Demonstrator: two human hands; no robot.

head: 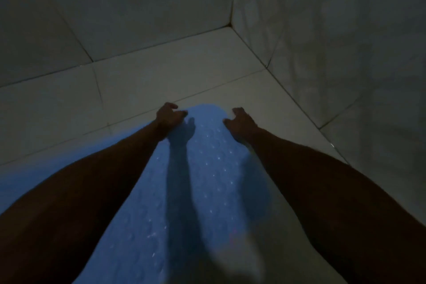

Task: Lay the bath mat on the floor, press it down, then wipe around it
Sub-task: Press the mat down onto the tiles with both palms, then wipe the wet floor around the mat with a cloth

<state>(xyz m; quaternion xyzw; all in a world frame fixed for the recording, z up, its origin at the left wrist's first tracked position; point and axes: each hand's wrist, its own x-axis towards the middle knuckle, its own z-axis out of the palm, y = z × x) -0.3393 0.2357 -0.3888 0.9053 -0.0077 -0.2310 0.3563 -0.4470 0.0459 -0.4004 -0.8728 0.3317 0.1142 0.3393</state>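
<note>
A blue bath mat (207,175) with a bumpy, glinting surface stretches away from me over the pale tiled floor (143,85), its rounded far end near a room corner. My left hand (169,116) sits at the mat's far left edge with fingers curled on the rim. My right hand (241,122) sits at the far right edge, fingers bent down onto the mat. Both forearms reach forward over the mat and hide its sides. The light is dim, so whether the fingers pinch the edge or just press on it is unclear.
Tiled walls meet in a corner (230,24) beyond the mat, one wall (345,41) running close along the right side. Bare floor tiles lie to the left and ahead of the mat.
</note>
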